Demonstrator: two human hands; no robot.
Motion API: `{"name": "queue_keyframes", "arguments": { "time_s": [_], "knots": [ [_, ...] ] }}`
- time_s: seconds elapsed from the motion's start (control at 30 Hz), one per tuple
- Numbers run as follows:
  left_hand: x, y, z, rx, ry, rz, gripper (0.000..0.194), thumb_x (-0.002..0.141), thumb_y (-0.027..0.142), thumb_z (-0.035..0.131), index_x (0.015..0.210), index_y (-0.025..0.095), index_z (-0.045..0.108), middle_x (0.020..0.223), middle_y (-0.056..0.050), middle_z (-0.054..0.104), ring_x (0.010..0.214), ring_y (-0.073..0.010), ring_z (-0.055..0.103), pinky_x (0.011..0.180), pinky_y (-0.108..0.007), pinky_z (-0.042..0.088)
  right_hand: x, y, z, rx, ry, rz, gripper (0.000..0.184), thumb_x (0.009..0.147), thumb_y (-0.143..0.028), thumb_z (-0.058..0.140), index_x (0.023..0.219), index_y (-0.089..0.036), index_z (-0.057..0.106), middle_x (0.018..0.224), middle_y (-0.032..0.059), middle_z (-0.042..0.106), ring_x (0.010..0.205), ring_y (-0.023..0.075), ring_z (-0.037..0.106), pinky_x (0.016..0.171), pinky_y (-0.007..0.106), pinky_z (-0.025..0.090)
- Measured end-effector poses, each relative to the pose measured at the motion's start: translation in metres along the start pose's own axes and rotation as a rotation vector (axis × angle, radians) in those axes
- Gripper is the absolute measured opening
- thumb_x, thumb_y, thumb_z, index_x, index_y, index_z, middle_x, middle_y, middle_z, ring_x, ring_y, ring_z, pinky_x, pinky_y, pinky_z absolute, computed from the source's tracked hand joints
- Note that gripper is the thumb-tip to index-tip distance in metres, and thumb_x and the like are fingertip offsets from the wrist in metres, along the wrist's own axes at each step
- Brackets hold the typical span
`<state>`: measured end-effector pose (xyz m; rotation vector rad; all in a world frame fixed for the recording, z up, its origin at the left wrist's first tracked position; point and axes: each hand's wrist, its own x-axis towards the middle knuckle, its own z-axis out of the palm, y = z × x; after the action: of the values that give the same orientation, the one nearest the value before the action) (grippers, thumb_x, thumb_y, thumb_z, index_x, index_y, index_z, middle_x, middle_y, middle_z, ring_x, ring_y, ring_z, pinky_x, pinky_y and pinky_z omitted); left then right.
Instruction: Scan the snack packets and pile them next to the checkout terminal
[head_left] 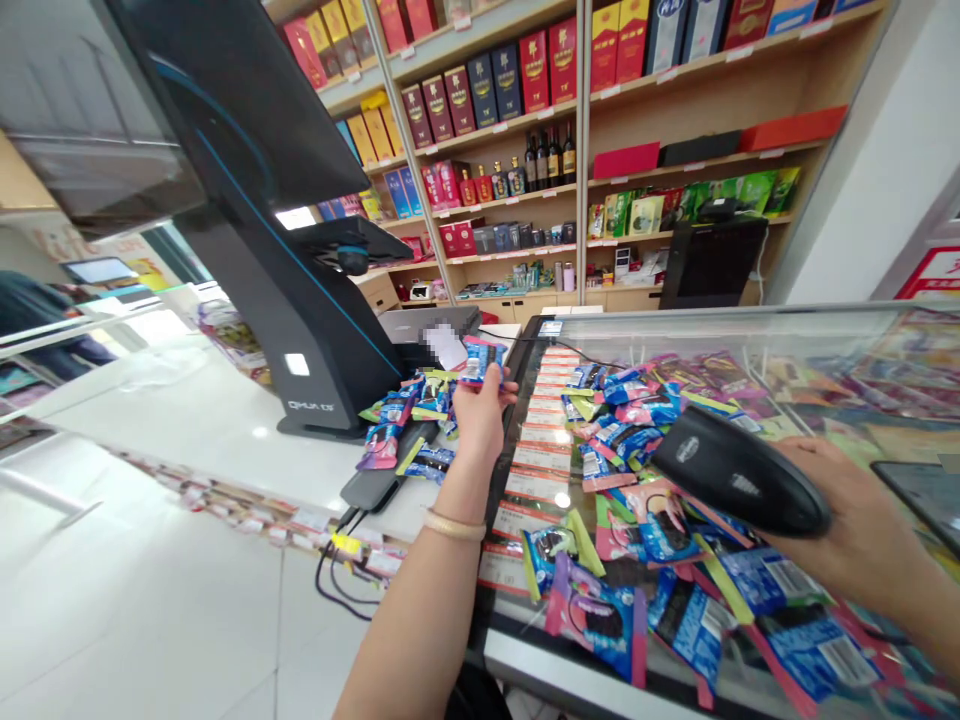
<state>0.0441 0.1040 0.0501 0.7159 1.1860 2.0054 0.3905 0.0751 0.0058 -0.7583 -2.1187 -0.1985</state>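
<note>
Packet [480, 358], blue and pink with its barcode panel showing, is pinched between thumb and fingers of the left hand [484, 408]. Clock positions are taken from that hand, twelve lying away from the person. Right hand [836, 500], between three and four o'clock, is wrapped around a black scanner [739, 475] held over the larger pile [660, 520] on the glass counter [540, 665]. Smaller heap [386, 442], between eight and nine o'clock on the white counter [187, 400], partly covers a black device [371, 490]. Trigger state cannot be determined.

Risks, as judged:

Misreading. Several barcodes face up in the larger pile, close to the scanner; a badly aimed beam could catch one of those.

Mixing. Both groups look alike, with mainly a strip of price labels [536, 460] between them; a stray packet would be hard to tell apart.

Sliding. Slick wrappers lie loosely over the device; one dropped carelessly could send others off it.

Snagging. Cables [330, 575] hang between seven and eight o'clock; a caught loop could drag the device and spill its load.
</note>
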Motion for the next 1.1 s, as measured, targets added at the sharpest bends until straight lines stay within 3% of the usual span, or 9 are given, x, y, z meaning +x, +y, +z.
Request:
{"name": "queue_keyframes", "arguments": {
  "time_s": [0.1,0.23,0.4,0.57,0.63,0.7,0.8,0.9,1.1],
  "knots": [
    [0.028,0.032,-0.017,-0.321,0.185,-0.143,0.009,0.094,0.014,0.061,0.084,0.014,0.06,0.074,0.0,0.067,0.054,-0.0021,0.058,0.051,-0.009,0.047,-0.003,0.003,0.001,0.011,0.015,0.023,0.023,0.092,-0.042,0.059,0.108,-0.028,0.067,0.083,0.0068,0.069,0.074,0.0269,0.064,0.069,0.04,0.055],
    [0.047,0.053,-0.034,-0.415,0.258,-0.18,0.016,0.1,0.009,0.051,0.086,0.014,0.058,0.075,-0.001,0.065,0.06,-0.0022,0.062,0.058,-0.006,0.052,-0.004,-0.001,0.002,0.017,0.022,0.052,0.02,0.091,-0.04,0.06,0.108,-0.03,0.063,0.083,0.0067,0.066,0.074,0.0277,0.063,0.066,0.041,0.055],
    [0.045,0.044,-0.041,-0.445,0.269,-0.185,0.015,0.103,0.011,0.047,0.094,0.013,0.058,0.087,-0.006,0.07,0.075,-0.0057,0.072,0.068,-0.009,0.058,-0.003,-0.014,0.002,0.031,0.037,0.142,0.02,0.091,-0.04,0.058,0.109,-0.032,0.061,0.086,0.0071,0.066,0.077,0.0301,0.063,0.071,0.046,0.056],
    [0.034,0.029,-0.039,-0.298,0.194,-0.095,0.005,0.09,0.013,0.067,0.094,0.015,0.064,0.089,-0.006,0.074,0.082,-0.0109,0.075,0.072,-0.015,0.059,-0.003,-0.009,0.001,0.018,0.027,0.15,0.02,0.09,-0.041,0.06,0.104,-0.029,0.067,0.084,0.0083,0.067,0.079,0.0292,0.065,0.072,0.043,0.056],
    [0.027,0.026,-0.036,-0.127,0.081,-0.003,0.015,0.08,0.018,0.076,0.091,0.016,0.066,0.083,-0.003,0.073,0.073,-0.0107,0.074,0.064,-0.016,0.056,-0.002,-0.003,-0.001,0.007,0.026,0.106,0.02,0.09,-0.041,0.061,0.104,-0.028,0.068,0.084,0.008,0.069,0.078,0.0279,0.065,0.07,0.04,0.056],
    [0.017,0.024,-0.032,0.091,-0.108,0.068,0.023,0.071,0.025,0.082,0.087,0.017,0.068,0.076,0.0,0.071,0.063,-0.0104,0.07,0.056,-0.016,0.051,-0.001,0.001,-0.002,-0.008,0.029,0.069,0.019,0.09,-0.04,0.062,0.102,-0.027,0.069,0.084,0.0074,0.07,0.077,0.0267,0.065,0.069,0.038,0.055],
    [-0.001,0.023,-0.025,0.477,-0.526,0.079,0.025,0.065,0.032,0.085,0.08,0.017,0.072,0.07,-0.001,0.071,0.056,-0.0116,0.065,0.051,-0.019,0.048,0.002,0.001,-0.004,-0.02,0.03,0.064,0.02,0.09,-0.04,0.062,0.102,-0.026,0.07,0.083,0.007,0.07,0.075,0.0257,0.065,0.069,0.038,0.055],
    [-0.016,0.017,-0.019,0.815,-0.891,0.036,0.015,0.068,0.03,0.08,0.072,0.017,0.074,0.065,-0.002,0.071,0.055,-0.012,0.061,0.051,-0.02,0.045,0.004,-0.001,-0.005,-0.024,0.015,0.063,0.02,0.091,-0.037,0.061,0.106,-0.025,0.068,0.084,0.0072,0.072,0.075,0.0247,0.066,0.069,0.037,0.054],
    [-0.033,0.001,-0.016,1.231,-1.317,-0.044,0.006,0.068,0.024,0.074,0.067,0.02,0.079,0.062,0.0,0.073,0.057,-0.0132,0.061,0.052,-0.02,0.04,0.008,-0.006,-0.007,-0.035,-0.005,0.082,0.017,0.092,-0.039,0.061,0.093,-0.024,0.07,0.081,0.007,0.072,0.072,0.023,0.065,0.072,0.037,0.053]
  ]
}}
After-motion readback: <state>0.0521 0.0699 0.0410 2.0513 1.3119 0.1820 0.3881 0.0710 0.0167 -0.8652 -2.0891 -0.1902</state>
